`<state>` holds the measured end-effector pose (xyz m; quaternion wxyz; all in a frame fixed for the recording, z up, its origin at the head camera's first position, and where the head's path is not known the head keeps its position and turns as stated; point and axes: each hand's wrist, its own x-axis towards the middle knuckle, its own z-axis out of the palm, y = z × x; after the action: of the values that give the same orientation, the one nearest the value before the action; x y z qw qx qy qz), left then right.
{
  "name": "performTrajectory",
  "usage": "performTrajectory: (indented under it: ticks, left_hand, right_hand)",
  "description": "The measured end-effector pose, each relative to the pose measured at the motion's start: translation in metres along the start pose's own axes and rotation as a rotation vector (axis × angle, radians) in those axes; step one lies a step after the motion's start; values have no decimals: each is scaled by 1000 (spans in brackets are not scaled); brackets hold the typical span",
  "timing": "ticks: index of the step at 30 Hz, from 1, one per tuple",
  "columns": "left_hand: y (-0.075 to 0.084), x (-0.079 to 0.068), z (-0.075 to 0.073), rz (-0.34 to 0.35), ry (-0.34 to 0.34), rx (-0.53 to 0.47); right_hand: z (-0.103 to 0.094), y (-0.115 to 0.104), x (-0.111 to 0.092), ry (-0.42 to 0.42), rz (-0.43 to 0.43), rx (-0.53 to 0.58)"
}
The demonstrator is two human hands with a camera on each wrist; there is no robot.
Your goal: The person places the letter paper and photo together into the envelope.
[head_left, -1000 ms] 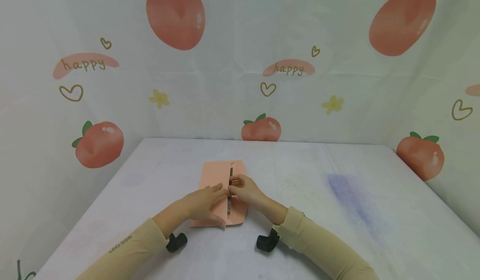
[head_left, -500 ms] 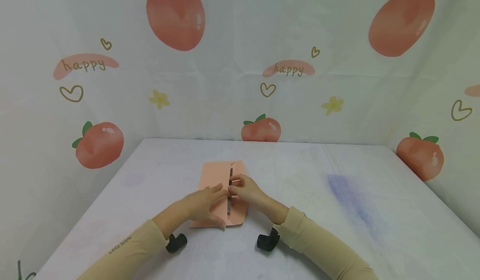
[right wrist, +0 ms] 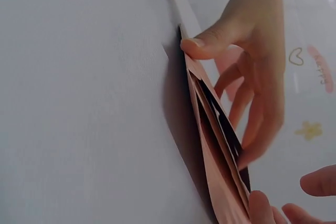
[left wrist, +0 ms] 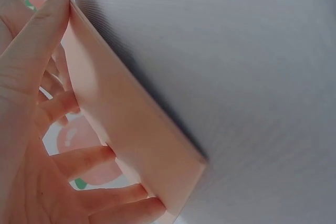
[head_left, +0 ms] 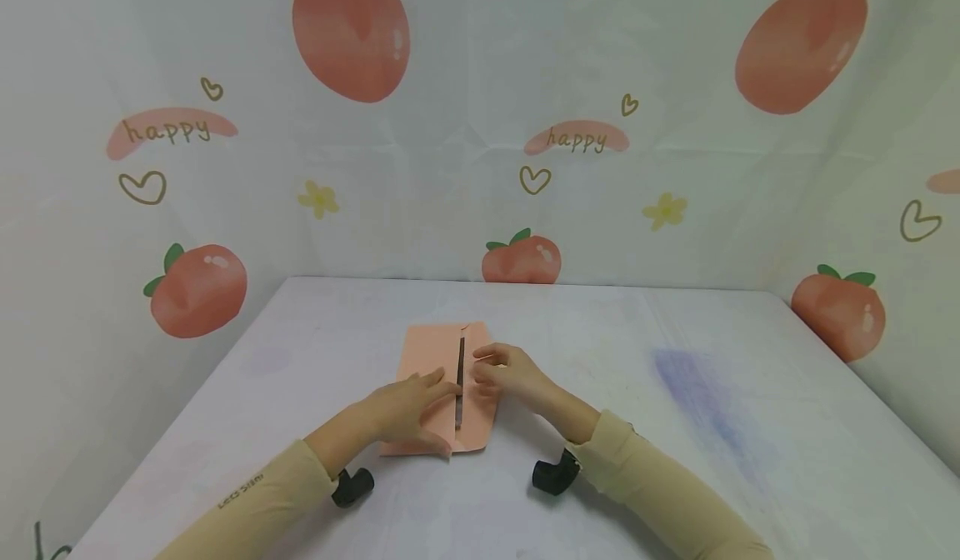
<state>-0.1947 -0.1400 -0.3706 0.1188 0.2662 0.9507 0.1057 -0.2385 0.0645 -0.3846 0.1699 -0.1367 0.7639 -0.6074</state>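
A pink paper envelope or folder (head_left: 431,347) lies on the white table, a long narrow opening running down it. Something dark (head_left: 461,358) shows inside that opening. My left hand (head_left: 405,406) rests on the envelope's left part with fingers spread; in the left wrist view its thumb is at one end of the pink edge (left wrist: 126,103) and its fingertips touch the other side. Over the right flap (head_left: 476,418) is my right hand (head_left: 517,377), its fingers loosely bent and spaced apart. In the right wrist view a right fingertip (right wrist: 258,205) overlaps the layered paper edge (right wrist: 220,145).
Black wrist devices (head_left: 354,487) hang under both cuffs, the right one (head_left: 555,472) close above the table. A blue-purple stain (head_left: 697,402) marks the tabletop (head_left: 600,335) at right. Behind the table hangs a peach-patterned cloth (head_left: 450,60).
My right hand has drawn back to the right from the envelope's opening, uncovering more of the dark gap. The left hand and the envelope have stayed in place.
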Motion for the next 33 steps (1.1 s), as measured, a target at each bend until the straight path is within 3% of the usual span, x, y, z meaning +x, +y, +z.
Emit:
performTrajectory:
  ticks: [7,15,25,30,33]
  left_hand:
    - [2,0,0,-24,-7,20]
    - [4,-1,-1,-48,-18,34]
    - [5,-3,-1,-50,-33,47]
    - [6,-2,-6,-42,-50,67]
    - [7,0,-12,-27,-13,71]
  right_hand:
    - [-23,4,-9,-9,10,-31]
    - [-49,3,-19,66,33,-103]
    - [-82,2,-34,154,-75,-289]
    - [-96,2,-40,242,-145,-471]
    - [-102,0,-44,295,-198,-548]
